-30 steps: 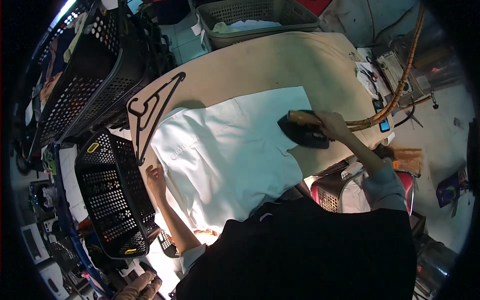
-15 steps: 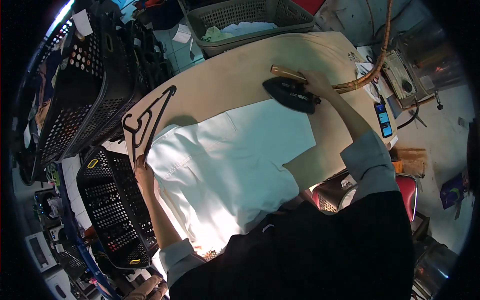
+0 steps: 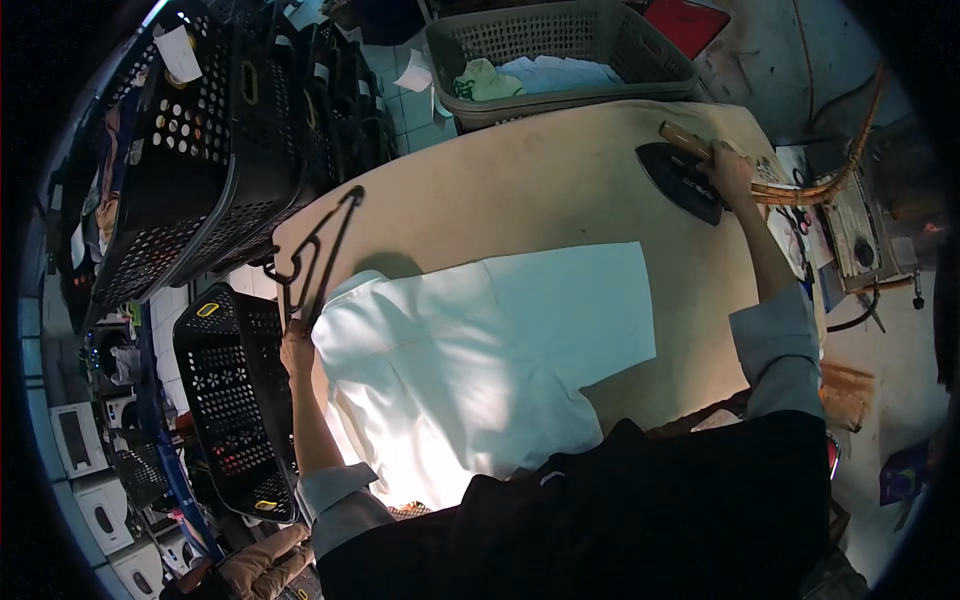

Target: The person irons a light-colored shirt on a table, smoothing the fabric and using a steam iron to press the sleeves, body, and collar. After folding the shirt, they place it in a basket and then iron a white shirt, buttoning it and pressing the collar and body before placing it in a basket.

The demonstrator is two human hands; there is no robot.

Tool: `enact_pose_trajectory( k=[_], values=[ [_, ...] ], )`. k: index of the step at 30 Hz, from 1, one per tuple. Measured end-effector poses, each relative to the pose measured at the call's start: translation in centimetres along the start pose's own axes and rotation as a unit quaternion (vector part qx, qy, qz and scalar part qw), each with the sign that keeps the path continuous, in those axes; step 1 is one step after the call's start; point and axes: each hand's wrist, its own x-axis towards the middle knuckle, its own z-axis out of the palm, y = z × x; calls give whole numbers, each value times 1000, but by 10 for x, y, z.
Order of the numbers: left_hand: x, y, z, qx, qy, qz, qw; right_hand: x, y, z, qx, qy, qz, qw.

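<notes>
A white shirt lies spread over a beige padded ironing table, one sleeve stretched out to the right. My right hand is closed round the wooden handle of a black iron. The iron is on the bare padding at the far right, apart from the shirt. At the table's left edge, my left hand grips one end of a black clothes hanger beside the collar end of the shirt. The hanger's hook points left. Below, the shirt's near part runs toward my body.
A grey basket with folded light cloth stands behind the table. Black perforated baskets are stacked at left, and another basket sits below them. A brown-wrapped hose trails right from the iron, near scissors and a metal machine.
My right hand has carried the iron off the sleeve, rightward across the padding. My left hand still holds the hanger. The head view has shifted a little.
</notes>
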Motion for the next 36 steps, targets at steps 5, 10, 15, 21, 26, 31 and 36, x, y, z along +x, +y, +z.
enact_pose_trajectory(
  k=[5,10,15,21,26,31,36],
  values=[
    [-6,6,-3,91,154,-24,984,18,18,33,-101,121,4,988],
    [-57,1,-16,-75,75,-66,992,37,22,35,-152,169,-14,974],
    [-124,4,-14,-221,-17,-41,974,-3,-87,17,9,277,-110,954],
    [-123,26,-26,-408,-50,-95,906,-127,-296,61,222,112,-350,903],
    [-126,15,-36,-270,-120,-43,955,-152,-318,39,333,-77,-291,894],
    [-126,16,-143,-428,-181,-136,875,-170,-228,-103,405,-156,-292,852],
    [-80,25,-269,-469,-5,65,881,-215,-117,-272,502,39,-169,847]
  ],
)
